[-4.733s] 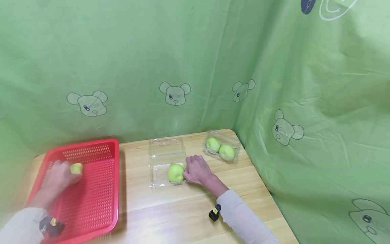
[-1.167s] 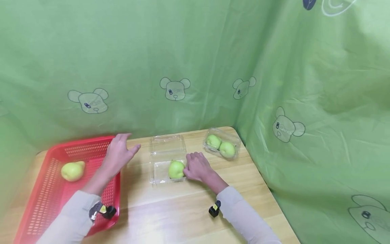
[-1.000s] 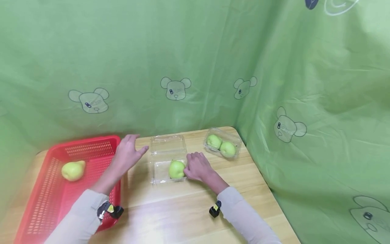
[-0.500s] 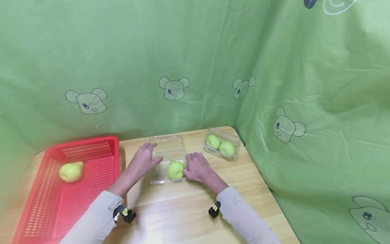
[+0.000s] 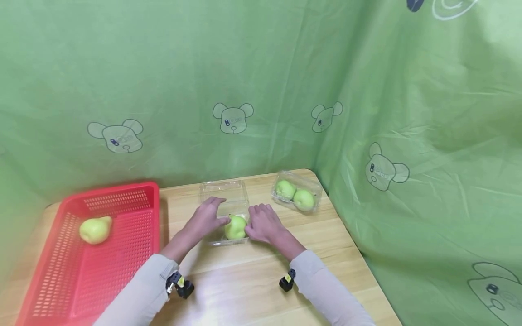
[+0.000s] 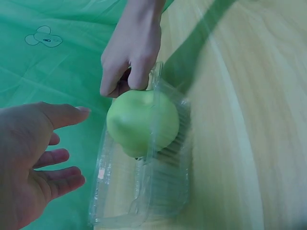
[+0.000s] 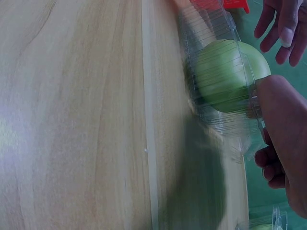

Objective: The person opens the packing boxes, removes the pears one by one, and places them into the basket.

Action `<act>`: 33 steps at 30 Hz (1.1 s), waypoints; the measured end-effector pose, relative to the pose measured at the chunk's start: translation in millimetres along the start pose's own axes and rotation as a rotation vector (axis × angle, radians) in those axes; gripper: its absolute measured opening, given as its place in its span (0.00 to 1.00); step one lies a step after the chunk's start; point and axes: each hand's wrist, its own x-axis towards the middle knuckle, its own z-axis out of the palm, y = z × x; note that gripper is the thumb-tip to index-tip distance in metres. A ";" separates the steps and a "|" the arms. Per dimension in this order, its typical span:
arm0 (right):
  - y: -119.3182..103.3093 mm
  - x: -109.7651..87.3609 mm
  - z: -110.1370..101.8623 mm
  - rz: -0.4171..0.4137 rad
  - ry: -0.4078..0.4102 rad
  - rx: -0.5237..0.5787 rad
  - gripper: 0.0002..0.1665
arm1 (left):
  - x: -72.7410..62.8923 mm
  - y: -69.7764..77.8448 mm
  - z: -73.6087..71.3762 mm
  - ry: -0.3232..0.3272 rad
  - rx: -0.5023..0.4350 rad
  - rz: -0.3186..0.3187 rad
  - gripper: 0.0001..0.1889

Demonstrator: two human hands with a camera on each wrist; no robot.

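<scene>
A clear plastic clamshell container [image 5: 228, 242] lies on the table with its lid [image 5: 224, 191] folded back, away from the person. One green pear [image 5: 235, 227] sits in its right half. My right hand [image 5: 265, 222] grips the container's right edge; in the right wrist view the thumb lies over the rim beside the pear and the other fingers are curled outside. My left hand [image 5: 205, 218] hovers over the container's left half, fingers apart and holding nothing; the left wrist view shows a gap between it and the pear [image 6: 139, 122].
A red plastic basket [image 5: 157, 217] stands at the left with a yellow-green pear [image 5: 95, 229] in it. At the table's back right is another clear container [image 5: 311, 183] holding two green fruits. Green curtains [image 5: 175, 68] hang behind and at the right.
My left hand, at a pear in the basket at first, has left it lying there and moved right to over the container. My right hand has stayed at the container's edge.
</scene>
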 end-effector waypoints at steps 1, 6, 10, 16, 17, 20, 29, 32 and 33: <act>0.3 0.1 -0.1 -0.001 0.000 -0.003 0.16 | 0.2 0.5 1.7 -0.008 -0.004 -0.006 0.40; 0.7 0.8 -1.0 -0.010 0.005 -0.017 0.17 | -0.2 3.3 11.7 -0.038 -0.025 -0.011 0.41; 0.6 1.2 -1.6 -0.010 0.000 -0.022 0.19 | -0.3 3.6 20.4 -0.031 -0.020 0.034 0.41; 1.1 1.8 -1.3 -0.010 -0.004 -0.031 0.19 | 1.1 4.0 30.4 -0.045 0.001 0.071 0.42; 1.0 1.7 -1.4 -0.010 -0.005 -0.030 0.19 | 1.2 3.7 32.0 -0.049 -0.003 0.070 0.42; 0.6 1.2 -1.5 -0.008 -0.006 -0.028 0.18 | 1.0 3.2 36.1 -0.061 -0.024 0.062 0.42; 0.3 0.6 -0.6 0.000 -0.006 -0.016 0.18 | 0.7 2.4 46.2 -0.053 -0.014 0.105 0.38; 0.3 0.4 -0.8 0.001 -0.005 -0.013 0.18 | 0.9 2.2 49.4 -0.044 -0.016 0.118 0.35; 0.4 0.3 -0.9 0.002 -0.005 -0.014 0.17 | 0.9 2.3 50.1 -0.044 -0.018 0.119 0.35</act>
